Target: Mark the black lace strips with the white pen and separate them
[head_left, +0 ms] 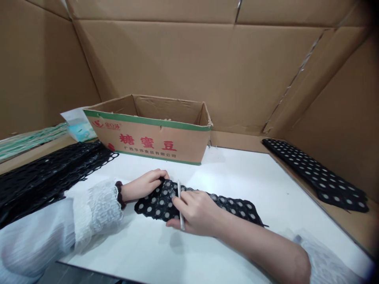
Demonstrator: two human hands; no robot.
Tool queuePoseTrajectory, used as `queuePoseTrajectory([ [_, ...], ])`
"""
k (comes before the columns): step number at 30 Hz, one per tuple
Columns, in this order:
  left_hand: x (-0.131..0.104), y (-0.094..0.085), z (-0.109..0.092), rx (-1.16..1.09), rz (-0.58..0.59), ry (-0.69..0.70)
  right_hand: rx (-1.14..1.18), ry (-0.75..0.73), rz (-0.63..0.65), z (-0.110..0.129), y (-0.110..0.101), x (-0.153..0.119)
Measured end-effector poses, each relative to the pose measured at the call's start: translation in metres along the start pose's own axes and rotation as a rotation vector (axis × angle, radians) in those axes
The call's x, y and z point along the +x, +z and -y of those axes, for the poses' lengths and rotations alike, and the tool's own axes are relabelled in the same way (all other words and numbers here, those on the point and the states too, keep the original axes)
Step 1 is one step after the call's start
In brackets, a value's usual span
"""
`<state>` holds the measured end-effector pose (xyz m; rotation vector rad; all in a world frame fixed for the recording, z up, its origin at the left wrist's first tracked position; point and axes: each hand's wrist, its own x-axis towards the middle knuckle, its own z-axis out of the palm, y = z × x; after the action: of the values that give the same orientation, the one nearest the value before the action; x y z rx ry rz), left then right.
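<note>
A black sheet (233,208) dotted with rows of round grey discs lies on the white tabletop in front of me. My left hand (146,185) has its fingers curled on the far left edge of this sheet, gripping it there. Over the sheet's left half, my right hand (194,211) is closed around a slim white stick (179,189), its fingertips close to the discs. The stick stands across the sheet, pointing away from me. Part of the sheet's middle is hidden behind my right hand.
An open cardboard box (148,138) with red lettering stands at the back. Black perforated sheets (53,169) are piled at left, near green-and-white strands (32,140) and a plastic packet (79,125). Another dotted black sheet (314,173) lies at right. Cardboard walls (189,75) surround the table.
</note>
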<state>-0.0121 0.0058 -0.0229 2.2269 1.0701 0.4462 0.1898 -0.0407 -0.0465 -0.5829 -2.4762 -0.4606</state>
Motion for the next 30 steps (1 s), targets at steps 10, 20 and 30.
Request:
queuePoseTrajectory([
  [10,0.0,0.007,0.009,0.069,-0.052,0.109,0.069,-0.18,-0.221,0.003,-0.006,0.003],
  [20,0.003,0.005,0.009,0.026,-0.129,0.044,1.131,0.776,-0.103,-0.015,-0.01,0.002],
  [30,0.002,0.005,0.007,-0.076,-0.134,0.003,1.605,1.044,-0.296,-0.033,0.002,0.004],
])
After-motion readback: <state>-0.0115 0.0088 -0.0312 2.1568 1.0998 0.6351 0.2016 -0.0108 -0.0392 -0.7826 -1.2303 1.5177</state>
